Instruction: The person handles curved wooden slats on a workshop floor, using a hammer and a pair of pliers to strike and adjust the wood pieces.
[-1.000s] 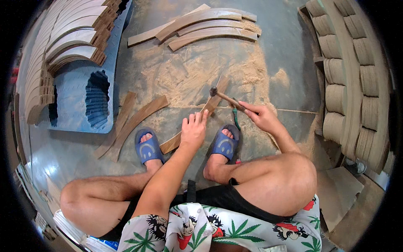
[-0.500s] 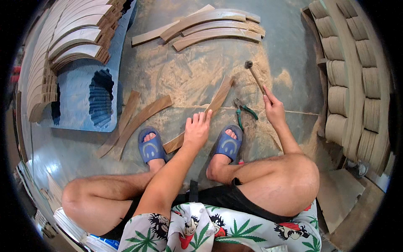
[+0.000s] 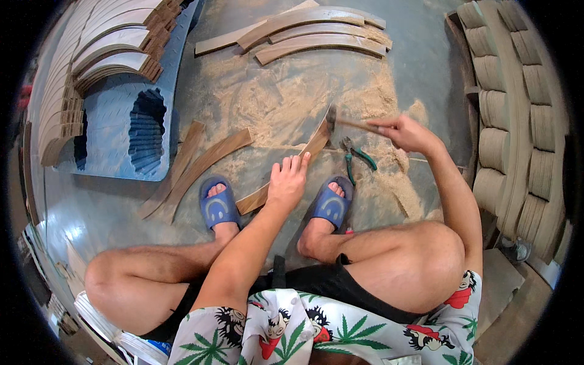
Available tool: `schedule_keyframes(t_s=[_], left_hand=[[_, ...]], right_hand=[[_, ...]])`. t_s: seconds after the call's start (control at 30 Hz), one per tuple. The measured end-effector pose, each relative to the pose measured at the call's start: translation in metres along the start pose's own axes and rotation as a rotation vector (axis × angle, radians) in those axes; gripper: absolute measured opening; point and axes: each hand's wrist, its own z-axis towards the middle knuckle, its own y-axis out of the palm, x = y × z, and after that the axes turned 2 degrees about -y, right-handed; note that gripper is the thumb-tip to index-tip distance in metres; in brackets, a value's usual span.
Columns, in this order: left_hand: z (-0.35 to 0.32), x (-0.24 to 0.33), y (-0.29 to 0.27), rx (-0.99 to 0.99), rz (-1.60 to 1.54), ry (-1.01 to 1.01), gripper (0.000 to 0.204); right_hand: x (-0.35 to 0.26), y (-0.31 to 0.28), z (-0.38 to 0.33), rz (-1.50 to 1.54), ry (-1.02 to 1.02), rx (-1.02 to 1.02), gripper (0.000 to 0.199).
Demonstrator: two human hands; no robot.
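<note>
Filling the middle of the view: grey floor [image 3: 426, 79], smooth, with pale sawdust [image 3: 255, 100] spread across its centre. Along the right side, tall rows of stacked wooden pieces [image 3: 538, 131], ends facing inward. Upper left, a blue plastic pallet [image 3: 109, 125] with a ribbed opening; on it, a dense bank of curved wooden slats [image 3: 115, 39]. Top centre, a loose group of wooden lengths [image 3: 322, 45], mostly arched, lying close together on the floor, some overlapping. Left of the feet, two brown strips [image 3: 210, 161], their near ends converging. Person seated low, knees apart, feet in blue sandals [image 3: 219, 207]. Between and beyond the feet, a curved wooden strip [image 3: 316, 144] slants from the left sandal up to the right, passing under the left hand [image 3: 288, 180]. Left fingers bent over the strip, pressing on it; underside hidden, cannot tell whether the hand closes around it. Hammer [image 3: 359, 124], blurred, its dark head at the strip's far end; contact or a slight gap, cannot tell. Right hand [image 3: 404, 132] wrapped around the handle. Smallest: green-handled pliers [image 3: 360, 159] on the floor just beside the strip, handles spread, near the right sandal.
</note>
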Motion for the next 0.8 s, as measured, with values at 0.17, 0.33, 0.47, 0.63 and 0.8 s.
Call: schedule_keyframes(t_s=[0.17, 0.33, 0.47, 0.63, 0.8], left_hand=[[-0.002, -0.001, 0.004, 0.004, -0.014, -0.012, 0.07], [-0.001, 0.0, 0.001, -0.01, -0.008, -0.011, 0.07], [-0.001, 0.003, 0.001, -0.016, -0.028, -0.013, 0.07], [-0.004, -0.001, 0.003, -0.029, -0.014, -0.003, 0.071], [-0.004, 0.003, 0.003, 0.049, -0.017, -0.001, 0.072]], right_hand=[[-0.011, 0.002, 0.006, 0.155, 0.008, 0.204, 0.04], [-0.006, -0.023, 0.0, -0.03, 0.087, -0.142, 0.041], [0.017, -0.001, -0.005, 0.247, 0.034, 0.132, 0.038], [0.007, 0.0, -0.003, -0.014, 0.006, -0.056, 0.039], [0.017, 0.008, -0.011, 0.239, -0.09, 0.257, 0.039]])
